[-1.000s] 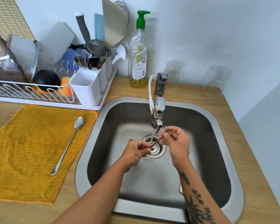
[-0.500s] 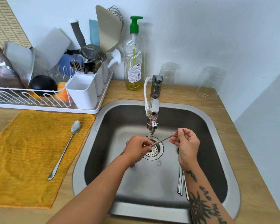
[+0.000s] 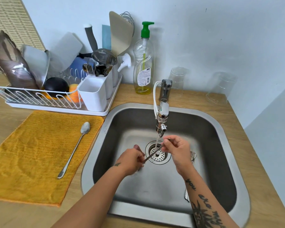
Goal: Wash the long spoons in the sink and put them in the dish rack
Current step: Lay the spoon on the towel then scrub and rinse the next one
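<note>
My mustard-yellow ribbed cloth mat lay on the pale wood-grain table, a shiny silver long spoon across it. The brushed grey steel sink had a perforated silver drain strainer. My white wire dish rack held a glossy black bowl and an orange sponge. The clear soap bottle had a green pump and yellow liquid. Black lettering and a sun pattern were inked on my right forearm.

Faucet overhanging sink centre; open basin floor either side.
</note>
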